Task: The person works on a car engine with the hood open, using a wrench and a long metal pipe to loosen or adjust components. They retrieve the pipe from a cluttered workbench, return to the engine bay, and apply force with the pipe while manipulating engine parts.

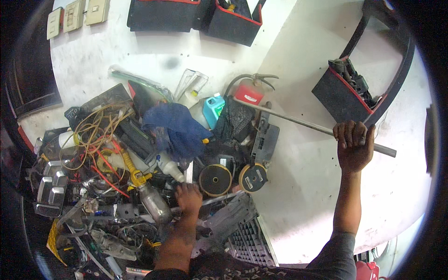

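My right hand point(353, 144) is closed round a long grey metal pipe point(298, 122). The pipe slants from the red fire extinguisher point(248, 92) down to the right, and its thicker end sticks out past my fist. My left hand point(188, 198) is low over the cluttered pile, back upward. Its fingertips are bent down out of sight, so whether they grip anything is hidden. Just beyond those fingers is the narrow tip of a white bottle point(169, 167). Two round black pads with yellowish rims, a nearer pad point(215, 180) and a farther pad point(253, 177), lie right of this hand.
Left of my hands are a yellow power tool point(134, 173), a coiled tan cord point(95, 128) and a silver tray point(51, 189). Behind them lie a dark blue cloth point(172, 126) and a turquoise jug point(214, 110). A black wall bin point(345, 93) hangs near the pipe.
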Demonstrator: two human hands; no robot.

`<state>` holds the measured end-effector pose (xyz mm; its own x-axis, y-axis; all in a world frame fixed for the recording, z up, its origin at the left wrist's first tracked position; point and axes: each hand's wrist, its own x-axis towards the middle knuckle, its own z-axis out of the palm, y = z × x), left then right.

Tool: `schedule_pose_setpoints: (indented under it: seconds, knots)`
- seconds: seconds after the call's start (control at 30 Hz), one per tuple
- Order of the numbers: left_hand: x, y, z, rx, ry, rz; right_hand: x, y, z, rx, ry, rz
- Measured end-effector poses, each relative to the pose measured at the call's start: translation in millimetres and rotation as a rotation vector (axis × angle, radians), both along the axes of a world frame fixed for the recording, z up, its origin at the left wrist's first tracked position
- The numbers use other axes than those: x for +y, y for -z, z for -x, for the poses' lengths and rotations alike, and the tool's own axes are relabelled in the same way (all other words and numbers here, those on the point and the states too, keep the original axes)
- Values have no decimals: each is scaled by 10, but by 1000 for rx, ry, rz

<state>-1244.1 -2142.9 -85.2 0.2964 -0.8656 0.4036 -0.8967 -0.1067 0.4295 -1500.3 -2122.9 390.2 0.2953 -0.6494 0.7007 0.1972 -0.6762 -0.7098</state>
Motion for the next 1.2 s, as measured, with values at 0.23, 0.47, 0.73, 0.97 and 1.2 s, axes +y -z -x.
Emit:
schedule_pose_setpoints:
  seconds: [0.23, 0.47, 0.73, 0.97, 1.2]
  knots:
    - [-93, -7, -1, 23, 10, -79, 166, 373, -79, 590, 431, 187]
    - [-121, 21, -13, 39, 24, -86, 633, 1319, -282, 796, 469, -65]
    - [-112, -43, -16, -11, -2, 10, 1407, 2318, -314, 502, 585, -306]
    - [-101, -2, 8, 6, 6, 15, 3467, 1231, 655, -228, 616, -277]
    - [-20, -125, -125, 139, 71, 37, 4977, 1214, 674, 263, 1236, -269]
